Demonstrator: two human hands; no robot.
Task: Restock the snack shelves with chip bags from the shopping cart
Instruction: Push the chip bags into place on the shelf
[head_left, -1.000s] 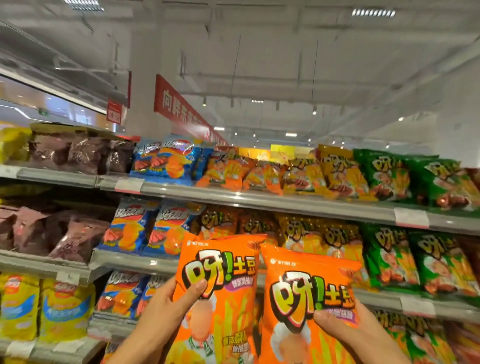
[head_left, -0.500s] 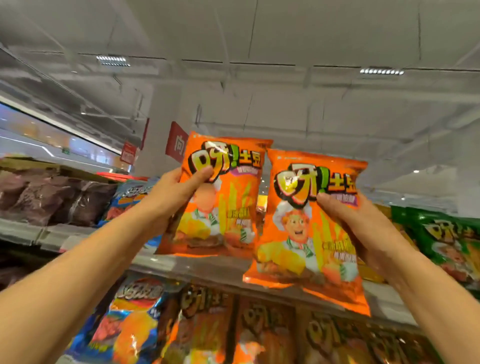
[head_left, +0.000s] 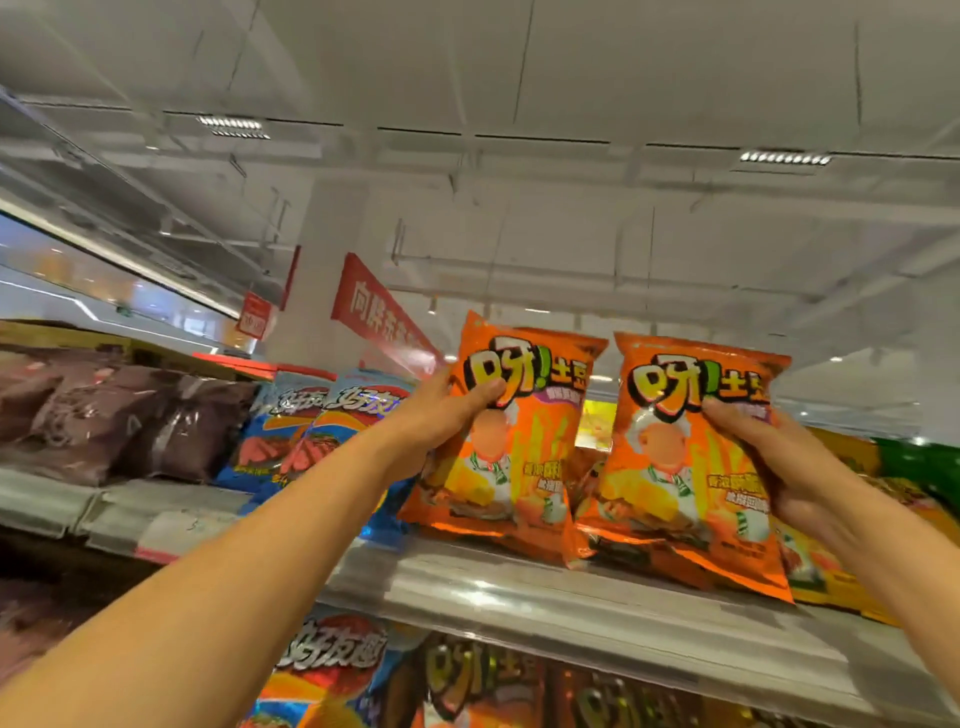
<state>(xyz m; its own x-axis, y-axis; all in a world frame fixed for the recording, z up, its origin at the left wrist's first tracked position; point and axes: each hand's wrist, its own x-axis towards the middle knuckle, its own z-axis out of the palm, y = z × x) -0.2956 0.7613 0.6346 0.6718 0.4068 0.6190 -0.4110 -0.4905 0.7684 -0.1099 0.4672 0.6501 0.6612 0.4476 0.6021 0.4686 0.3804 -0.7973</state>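
I hold two orange chip bags up at the top shelf (head_left: 519, 587). My left hand (head_left: 447, 410) grips the left orange bag (head_left: 524, 457) by its left edge, thumb across the front. My right hand (head_left: 779, 462) grips the right orange bag (head_left: 670, 467) by its right edge. Both bags stand upright with their lower edges at the shelf's front lip, side by side and a little apart. More orange bags lie behind them, mostly hidden.
Blue chip bags (head_left: 322, 431) and brown bags (head_left: 119, 415) fill the top shelf to the left. Yellow and green bags (head_left: 919, 467) sit at the right. The shelf below holds blue bags (head_left: 332, 670) and dark orange bags (head_left: 483, 680). A red banner (head_left: 374, 312) hangs behind.
Both hands lifted the orange bags from chest height up to the top shelf, then pushed them forward so their bottoms reach the shelf lip. The view tilted upward.
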